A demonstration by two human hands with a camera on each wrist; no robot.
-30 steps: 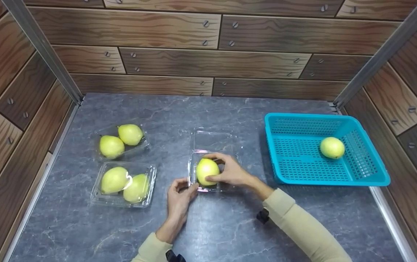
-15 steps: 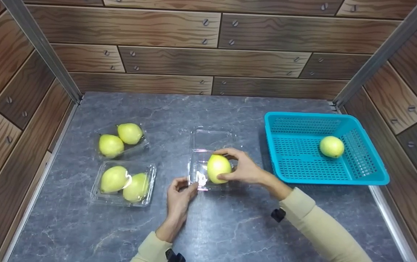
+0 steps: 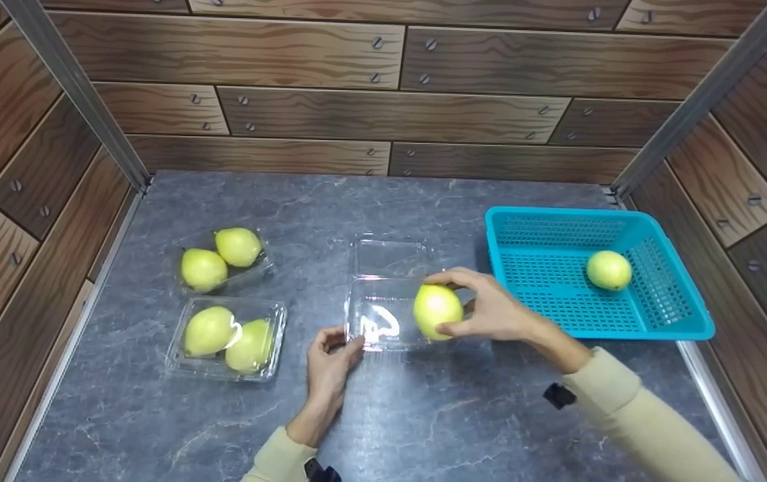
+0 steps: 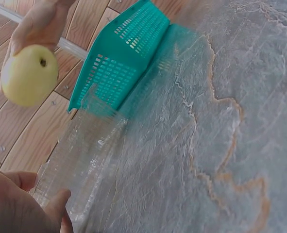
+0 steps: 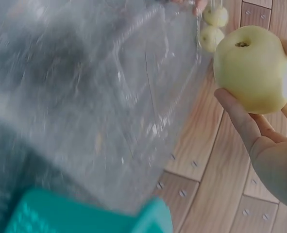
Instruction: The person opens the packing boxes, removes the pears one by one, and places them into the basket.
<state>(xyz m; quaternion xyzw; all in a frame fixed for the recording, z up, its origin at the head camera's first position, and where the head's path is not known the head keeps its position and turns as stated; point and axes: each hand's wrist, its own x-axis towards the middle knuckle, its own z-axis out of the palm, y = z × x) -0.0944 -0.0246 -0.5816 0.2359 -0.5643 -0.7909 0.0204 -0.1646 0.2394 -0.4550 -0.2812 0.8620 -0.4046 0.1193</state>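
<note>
A yellow-green pear (image 3: 438, 312) is held by my right hand (image 3: 498, 313), fingers and thumb round its sides. In the left wrist view that pear (image 4: 29, 75) hangs above the table, its blossom end showing. Below it lies a clear plastic clamshell container (image 3: 383, 314), its lid (image 3: 391, 256) folded back away from me. No pear shows inside the container. My left hand (image 3: 331, 361) pinches the container's near left corner between thumb and fingers. Seen from the right wrist, my right hand (image 5: 279, 158) cups the pear from beneath.
A turquoise basket (image 3: 510, 328) at the right holds one pear (image 3: 609, 270). At the left stand a closed clamshell (image 3: 179, 365) with two pears and, behind it, another clear container (image 3: 264, 269) with two more. Wood-patterned walls (image 3: 316, 110) surround the grey marbled table (image 3: 437, 428).
My right hand has lifted the pear from the container's left side and carried it rightward, over its right edge. The left hand stays at the corner.
</note>
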